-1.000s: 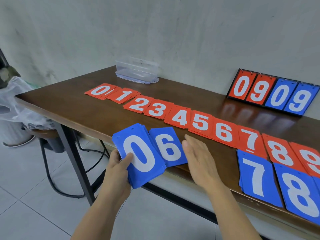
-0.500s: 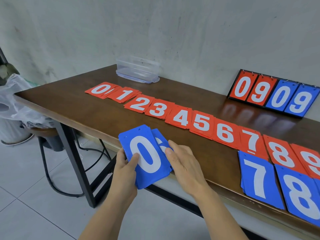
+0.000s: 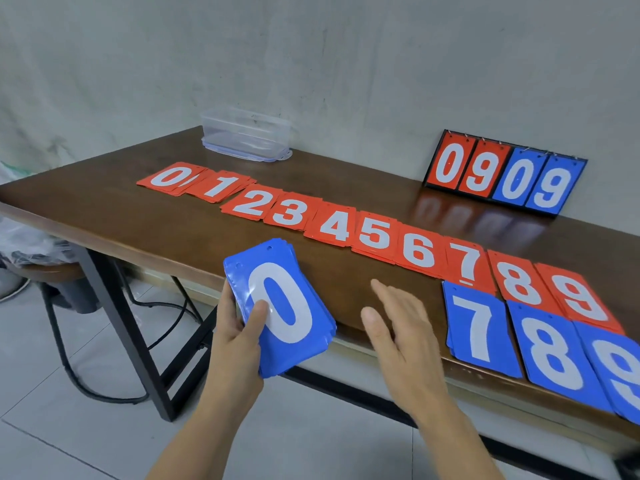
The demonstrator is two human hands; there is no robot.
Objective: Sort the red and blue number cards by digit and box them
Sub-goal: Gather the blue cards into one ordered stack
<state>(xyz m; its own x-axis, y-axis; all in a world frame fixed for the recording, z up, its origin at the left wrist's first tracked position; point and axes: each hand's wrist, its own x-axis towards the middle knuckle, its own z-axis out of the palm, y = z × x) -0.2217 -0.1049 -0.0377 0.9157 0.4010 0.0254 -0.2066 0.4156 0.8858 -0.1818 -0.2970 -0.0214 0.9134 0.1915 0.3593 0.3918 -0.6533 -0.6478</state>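
My left hand [image 3: 239, 334] grips a stack of blue cards [image 3: 280, 310] with a white 0 on top, held at the table's front edge. To the right of the stack my right hand [image 3: 398, 334] hovers open, fingers straight, holding nothing. Red card piles run in a row from 0 [image 3: 166, 178] at the left to 9 [image 3: 581, 299] at the right. In front of the red 7, 8 and 9 lie blue piles 7 [image 3: 478, 330], 8 [image 3: 554, 355] and 9 [image 3: 620, 372]. A clear plastic box [image 3: 247, 138] stands at the back.
A small scoreboard stand [image 3: 505, 173] showing 0 9 0 9 leans by the wall at the back right. The brown wooden table [image 3: 104, 209] has bare surface in front of the red 0 to 6 piles. A stool and bagged bin [image 3: 31, 244] stand at the left.
The blue 6 card that stuck out to the right has been pushed back under the stack. My right hand has since come off the stack and moved right.
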